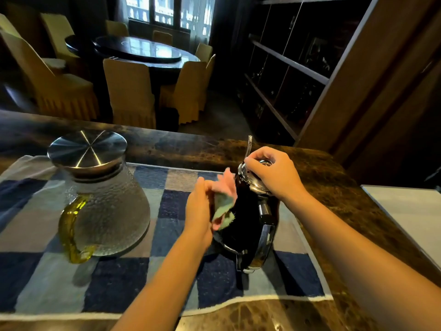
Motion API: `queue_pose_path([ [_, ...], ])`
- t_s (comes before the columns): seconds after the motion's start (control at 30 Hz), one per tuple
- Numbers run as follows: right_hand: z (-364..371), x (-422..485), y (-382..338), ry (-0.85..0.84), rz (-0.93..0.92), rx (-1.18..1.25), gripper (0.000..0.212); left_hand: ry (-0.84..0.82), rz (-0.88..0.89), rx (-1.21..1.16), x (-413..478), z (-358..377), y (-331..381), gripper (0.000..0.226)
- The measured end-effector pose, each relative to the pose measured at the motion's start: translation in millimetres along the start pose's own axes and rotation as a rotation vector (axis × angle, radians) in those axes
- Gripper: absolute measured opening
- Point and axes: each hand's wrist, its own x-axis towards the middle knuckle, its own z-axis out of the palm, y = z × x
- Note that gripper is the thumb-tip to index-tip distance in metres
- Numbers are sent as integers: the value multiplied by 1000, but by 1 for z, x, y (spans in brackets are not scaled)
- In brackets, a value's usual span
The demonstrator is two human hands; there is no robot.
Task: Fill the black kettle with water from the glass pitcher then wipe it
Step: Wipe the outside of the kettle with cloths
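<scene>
The black kettle (245, 225) with a chrome handle and lid stands on a blue checked towel (133, 278), right of centre. My right hand (272, 172) rests on top of its shiny lid, fingers closed over it. My left hand (199, 206) presses a pink and green cloth (224, 206) against the kettle's left side. The glass pitcher (107, 209), with a yellow-green handle and a steel lid, stands upright on the towel to the left, apart from both hands.
The towel lies on a dark marble counter (334, 187). A pale board (405, 206) sits at the right edge. Beyond the counter are a round dining table (143, 50), covered chairs, and dark shelving (293, 68) to the right.
</scene>
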Motion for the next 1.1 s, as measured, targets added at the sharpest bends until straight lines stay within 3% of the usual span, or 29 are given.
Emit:
queue_pose_path([
  [0.1, 1, 1, 2, 1, -6, 2, 11, 57, 124, 131, 2, 12, 2, 12],
  [0.13, 1, 1, 2, 1, -7, 6, 10, 57, 148, 194, 7, 15, -1, 11],
  [0.27, 1, 2, 4, 3, -21, 10, 9, 13, 156, 466, 13, 20, -12, 45],
  [0.4, 2, 2, 5, 3, -28, 30, 9, 3, 142, 538, -20, 16, -30, 33],
  [0.5, 3, 2, 7, 9, -32, 38, 9, 31, 325, 747, -48, 21, -41, 66],
  [0.57, 3, 2, 7, 12, -32, 42, 8, 61, 375, 686, -36, 28, -32, 77],
  [0.63, 2, 3, 7, 12, -28, 43, 7, -2, 313, 661, -10, 35, -18, 80],
  [0.7, 2, 2, 7, 11, -31, 44, 8, -69, 204, 546, 13, 35, -12, 63],
  [0.77, 2, 2, 8, 15, -34, 47, 9, 21, 144, 533, 19, 33, -9, 52],
  [0.9, 2, 1, 8, 19, -32, 50, 8, 163, 166, 485, 6, 29, -18, 42],
  [1.0, 3, 0, 7, 25, -26, 55, 6, 144, 256, 375, -11, 15, -46, 28],
  [1.1, 3, -1, 6, 42, -9, 56, 6, 57, 389, 485, -38, 12, -69, 48],
])
